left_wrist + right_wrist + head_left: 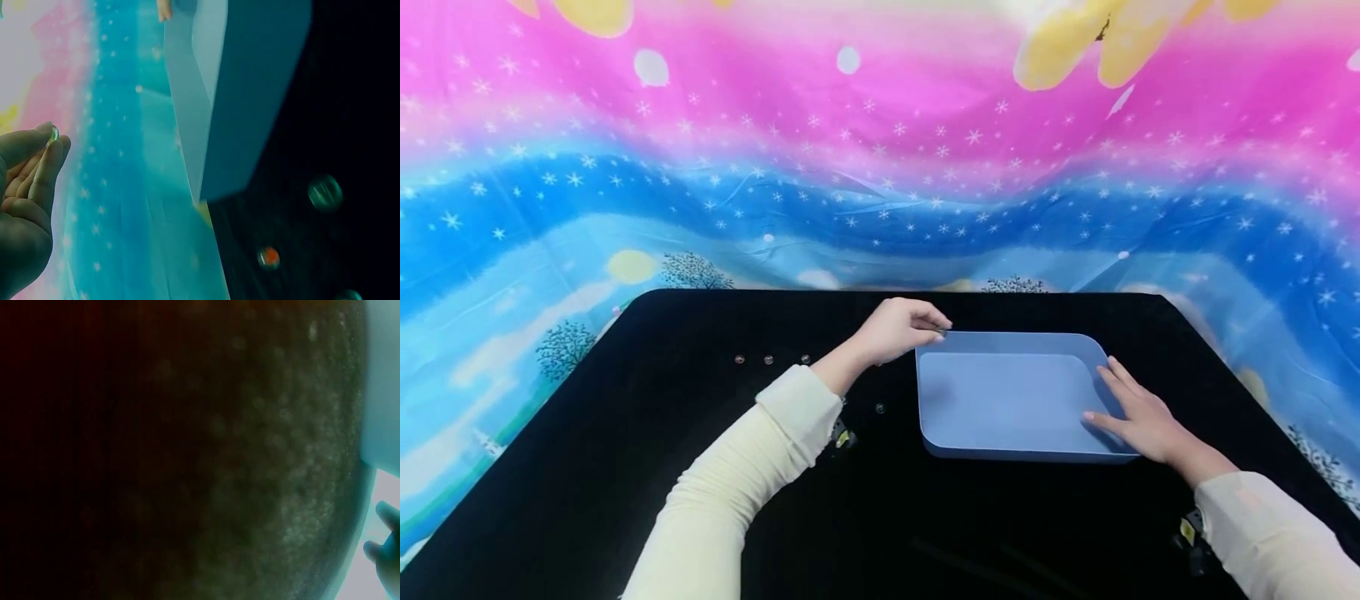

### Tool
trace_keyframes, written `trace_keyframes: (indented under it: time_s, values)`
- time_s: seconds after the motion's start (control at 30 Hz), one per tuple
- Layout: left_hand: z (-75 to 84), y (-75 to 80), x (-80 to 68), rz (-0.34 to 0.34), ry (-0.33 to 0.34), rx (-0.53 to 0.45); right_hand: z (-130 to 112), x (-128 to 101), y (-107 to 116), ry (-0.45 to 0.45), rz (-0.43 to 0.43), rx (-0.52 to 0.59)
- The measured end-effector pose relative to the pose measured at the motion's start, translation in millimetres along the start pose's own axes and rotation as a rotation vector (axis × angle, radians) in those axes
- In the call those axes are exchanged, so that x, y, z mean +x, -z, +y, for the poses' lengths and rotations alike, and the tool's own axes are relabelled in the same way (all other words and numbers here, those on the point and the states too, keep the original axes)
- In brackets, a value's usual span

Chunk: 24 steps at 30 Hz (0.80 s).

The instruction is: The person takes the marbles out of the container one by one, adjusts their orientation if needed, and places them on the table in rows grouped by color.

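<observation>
My left hand [897, 330] is over the far left corner of a blue rectangular tray [1015, 343]. Between its thumb and fingertips it pinches a small clear glass marble [55, 133], raised above the tray's rim. My right hand [1142, 421] rests at the tray's right side, its fingers fairly straight and spread over the rim, with the thumb reaching inward. Several more marbles lie on the black table to the left of the tray, among them one with an orange core [269, 257] and a greenish one [325, 193].
On the black tabletop [850, 533], a row of marbles [768, 360] runs left of my left forearm, and another marble [880, 408] lies near the tray. A wrist device [842, 435] hangs under the left sleeve. A colourful printed cloth [880, 167] hangs behind the table.
</observation>
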<state>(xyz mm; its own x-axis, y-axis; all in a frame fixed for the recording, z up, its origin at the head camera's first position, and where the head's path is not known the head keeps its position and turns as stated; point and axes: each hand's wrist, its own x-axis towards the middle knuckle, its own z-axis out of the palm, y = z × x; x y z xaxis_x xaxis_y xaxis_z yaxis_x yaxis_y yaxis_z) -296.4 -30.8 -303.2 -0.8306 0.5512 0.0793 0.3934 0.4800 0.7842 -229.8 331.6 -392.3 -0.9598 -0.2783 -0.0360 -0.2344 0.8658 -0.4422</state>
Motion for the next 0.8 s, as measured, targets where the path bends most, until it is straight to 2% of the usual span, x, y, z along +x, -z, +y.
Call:
trace_keyframes:
  time_s: [0.37, 0.8]
  values:
    - [-28.6, 40.3, -42.0, 0.159, 0.036, -0.029, 1.1, 0.6, -0.1, -0.004, -0.014, 0.003]
    - [-57.7, 71.8, -92.7, 0.191, 0.129, 0.003, 1.0, 1.1, -0.9, -0.011, -0.01, -0.004]
